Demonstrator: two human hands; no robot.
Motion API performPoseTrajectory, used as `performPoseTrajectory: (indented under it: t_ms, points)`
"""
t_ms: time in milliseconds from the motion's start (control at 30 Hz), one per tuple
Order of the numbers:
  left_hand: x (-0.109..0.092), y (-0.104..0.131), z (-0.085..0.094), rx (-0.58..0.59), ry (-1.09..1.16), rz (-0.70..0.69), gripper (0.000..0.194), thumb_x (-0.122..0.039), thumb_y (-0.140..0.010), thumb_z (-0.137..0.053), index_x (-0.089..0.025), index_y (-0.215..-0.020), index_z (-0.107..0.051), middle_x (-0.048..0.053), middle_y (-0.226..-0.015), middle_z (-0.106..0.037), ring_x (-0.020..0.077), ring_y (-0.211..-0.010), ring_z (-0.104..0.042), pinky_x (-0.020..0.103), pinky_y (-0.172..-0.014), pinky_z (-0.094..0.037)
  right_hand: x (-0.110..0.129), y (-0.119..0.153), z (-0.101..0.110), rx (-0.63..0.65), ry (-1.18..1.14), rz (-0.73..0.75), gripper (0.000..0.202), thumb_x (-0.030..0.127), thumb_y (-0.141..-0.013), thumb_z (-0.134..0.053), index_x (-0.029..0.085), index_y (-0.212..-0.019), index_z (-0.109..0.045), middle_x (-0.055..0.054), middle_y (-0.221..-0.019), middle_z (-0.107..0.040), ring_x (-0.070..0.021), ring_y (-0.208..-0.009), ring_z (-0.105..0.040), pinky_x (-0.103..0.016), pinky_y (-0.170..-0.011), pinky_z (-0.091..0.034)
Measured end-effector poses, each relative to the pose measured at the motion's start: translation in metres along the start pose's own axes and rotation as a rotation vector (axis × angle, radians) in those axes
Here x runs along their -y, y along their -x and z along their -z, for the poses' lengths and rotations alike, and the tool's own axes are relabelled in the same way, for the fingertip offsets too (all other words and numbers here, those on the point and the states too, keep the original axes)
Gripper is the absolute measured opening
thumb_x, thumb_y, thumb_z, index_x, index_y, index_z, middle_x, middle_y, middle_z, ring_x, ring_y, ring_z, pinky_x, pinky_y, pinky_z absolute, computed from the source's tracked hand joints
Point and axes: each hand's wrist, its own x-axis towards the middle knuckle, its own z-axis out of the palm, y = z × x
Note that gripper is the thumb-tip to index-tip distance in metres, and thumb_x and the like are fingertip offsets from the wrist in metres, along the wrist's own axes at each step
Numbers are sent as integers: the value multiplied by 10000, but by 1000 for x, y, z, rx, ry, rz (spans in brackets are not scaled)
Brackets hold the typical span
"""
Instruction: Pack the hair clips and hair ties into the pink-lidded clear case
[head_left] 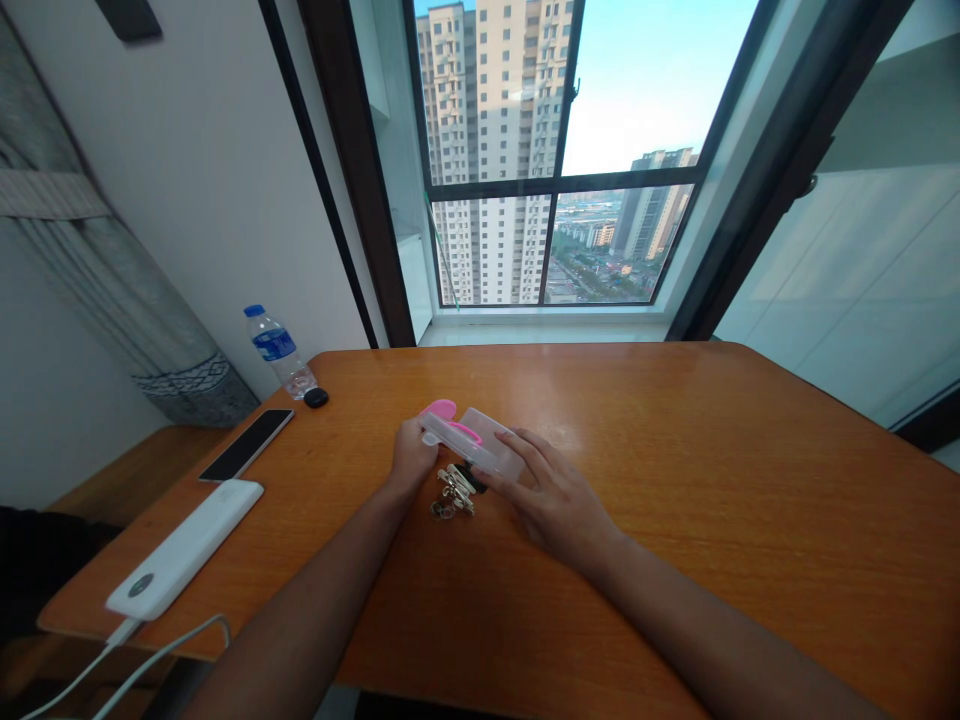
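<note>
A small clear plastic box point(495, 447) with a raised lid is tilted above the middle of the table. My left hand point(412, 457) is closed around its left end, where a pink round-ended item point(441, 409) sticks up; its kind is unclear. Fingers of my right hand point(555, 500) press on the right side of the box, thumb below and fingers on top. Under the box lies a small heap of silvery metal pieces with rings point(454, 490), like keys or clips, beside something black point(471, 477) partly hidden by the box.
Along the left of the wooden table point(712, 450) lie a white power bank point(184, 550) with a plugged-in cable point(124, 632) and a phone point(247, 445). A water bottle point(279, 350) stands behind them, beside a small black round object point(316, 398). A window point(555, 185) is beyond the far edge.
</note>
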Motion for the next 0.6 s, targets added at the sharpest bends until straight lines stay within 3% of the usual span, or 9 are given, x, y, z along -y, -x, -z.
performPoseTrajectory:
  t_ms: [100, 167, 367, 500, 600]
  points:
    - [-2, -2, -5, 1, 109, 96, 327, -167, -630, -498, -103, -854, -727, 90, -814, -742, 162, -609, -646, 242, -542, -479, -6, -1, 1, -74, -95, -164, 571, 140, -913, -505, 364, -1436, -450, -93, -1485, -401, -305, -1351, -402, -549, -1085, -412]
    - [-3, -3, -7, 11, 144, 88, 352, -160, -630, -489, -102, -889, -722, 96, -858, -740, 147, -622, -636, 232, -548, -473, -14, 0, 1, -141, -193, -310, 489, 225, -964, -458, 322, -1443, -448, -103, -1424, -475, -276, -1302, -468, -514, -1079, -427]
    - [-16, 7, -8, 207, 48, -130, 507, -114, -659, -454, -135, -1083, -732, 84, -989, -730, 187, -923, -641, 289, -824, -505, -53, 8, -8, -200, -500, -632, 416, 415, -1014, -346, 287, -1349, -557, -63, -1233, -667, -232, -1092, -640, -442, -967, -505]
    - [-26, 18, -11, 399, -22, -245, 579, -81, -676, -462, -178, -1198, -692, 74, -1175, -701, 215, -1125, -592, 340, -982, -452, -71, 13, -16, -222, -531, -737, 472, 501, -1008, -303, 284, -1326, -577, -54, -1123, -715, -237, -1014, -671, -450, -935, -514]
    - [-30, 22, -12, 485, -70, -304, 584, -84, -711, -492, -198, -1262, -651, 73, -1238, -676, 231, -1215, -550, 367, -1040, -420, -75, 14, -18, -235, -518, -775, 508, 533, -1003, -280, 281, -1336, -568, -61, -1172, -703, -247, -1057, -663, -457, -948, -508]
